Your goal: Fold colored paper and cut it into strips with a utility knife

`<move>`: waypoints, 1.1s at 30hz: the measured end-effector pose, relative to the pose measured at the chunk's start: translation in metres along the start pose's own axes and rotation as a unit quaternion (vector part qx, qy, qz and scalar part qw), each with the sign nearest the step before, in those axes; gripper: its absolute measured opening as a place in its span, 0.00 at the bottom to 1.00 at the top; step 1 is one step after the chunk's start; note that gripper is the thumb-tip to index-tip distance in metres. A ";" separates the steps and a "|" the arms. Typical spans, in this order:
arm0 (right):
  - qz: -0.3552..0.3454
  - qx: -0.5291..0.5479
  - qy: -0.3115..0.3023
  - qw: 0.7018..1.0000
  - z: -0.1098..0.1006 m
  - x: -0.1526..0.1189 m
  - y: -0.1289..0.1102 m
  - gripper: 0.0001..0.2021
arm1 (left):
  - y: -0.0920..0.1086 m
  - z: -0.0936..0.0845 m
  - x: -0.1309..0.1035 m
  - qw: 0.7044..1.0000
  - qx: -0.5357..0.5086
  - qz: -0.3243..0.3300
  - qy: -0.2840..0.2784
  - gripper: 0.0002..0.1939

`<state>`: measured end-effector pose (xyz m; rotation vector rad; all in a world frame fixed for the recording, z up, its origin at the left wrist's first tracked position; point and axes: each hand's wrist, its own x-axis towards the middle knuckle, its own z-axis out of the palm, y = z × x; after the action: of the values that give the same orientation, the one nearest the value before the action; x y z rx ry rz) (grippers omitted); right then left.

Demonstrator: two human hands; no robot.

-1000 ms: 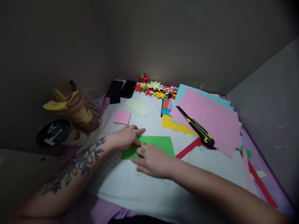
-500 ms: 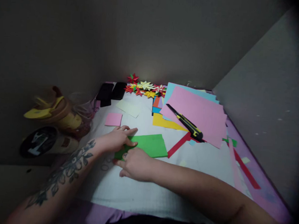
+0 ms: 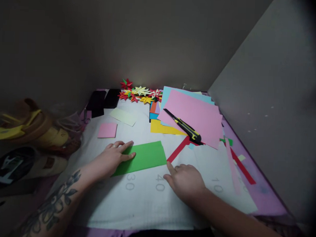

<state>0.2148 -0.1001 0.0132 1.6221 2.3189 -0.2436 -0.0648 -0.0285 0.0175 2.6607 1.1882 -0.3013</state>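
Your left hand (image 3: pixel 109 162) spread, hiding green paper's (image 3: pixel 147 156) left end, right hand's (image 3: pixel 187 182) thumb and index apart, blurred cup (image 3: pixel 52 135) by counter's (image 3: pixel 273 204) left edge

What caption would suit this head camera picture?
Left hand on green paper, right hand at its corner, utility knife on pink sheet.

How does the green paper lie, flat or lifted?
Flat: the green paper lies on the white surface, the left hand resting on its left end, the right hand's index fingertip at its near right corner.
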 end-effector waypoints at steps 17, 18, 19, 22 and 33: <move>-0.105 0.106 0.090 0.985 0.034 0.040 -0.006 0.36 | 0.036 0.063 -0.038 0.985 0.043 -0.107 0.127 0.37; -0.093 0.102 0.088 0.987 0.033 0.038 -0.002 0.36 | 0.032 0.064 -0.043 0.983 0.047 -0.115 0.134 0.38; -0.087 0.100 0.086 0.987 0.031 0.036 0.002 0.36 | 0.028 0.064 -0.047 0.981 0.049 -0.123 0.141 0.37; -0.081 0.114 0.105 0.985 0.020 0.040 0.008 0.29 | 0.020 0.055 -0.045 0.976 0.023 -0.144 0.160 0.25; -0.099 0.216 0.158 0.958 -0.004 0.085 0.006 0.08 | 0.006 0.024 0.012 0.981 -0.168 0.017 0.091 0.24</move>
<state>0.1930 -0.0212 -0.0113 1.7208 2.8324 -0.6147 -0.0548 -0.0307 -0.0077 2.4457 1.1271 0.1408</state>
